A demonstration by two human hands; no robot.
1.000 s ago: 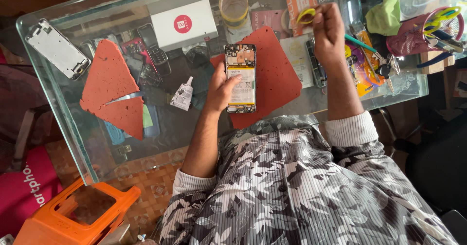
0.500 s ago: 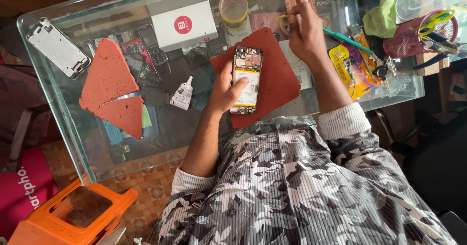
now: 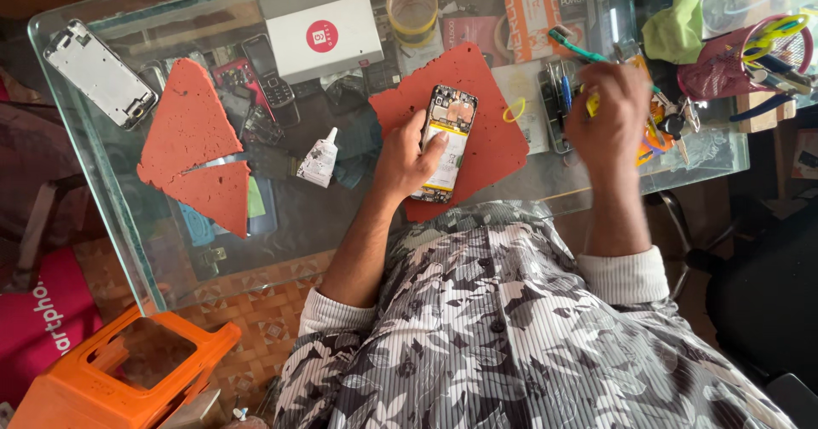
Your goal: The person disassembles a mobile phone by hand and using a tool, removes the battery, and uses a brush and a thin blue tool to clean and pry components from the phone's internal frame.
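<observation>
My left hand [image 3: 407, 152] presses the opened phone [image 3: 446, 142] flat on the red mat [image 3: 494, 152] so it won't slide. My right hand [image 3: 607, 109], curled around a yellow-handled tool [image 3: 590, 103], hovers beside it.

Leaf-print shirt — white ribbed cuffs

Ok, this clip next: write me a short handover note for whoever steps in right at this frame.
Left hand: steadies the opened phone, which lies back-off with its insides showing, on the red mat.
Right hand: raised over the tools at the right of the glass table, closed on something yellow; too blurred to name.
Nearby: small glue bottle left of the mat, green-handled brush by the right hand.
Done: back cover off. Left: the phone is open and unassembled.
</observation>
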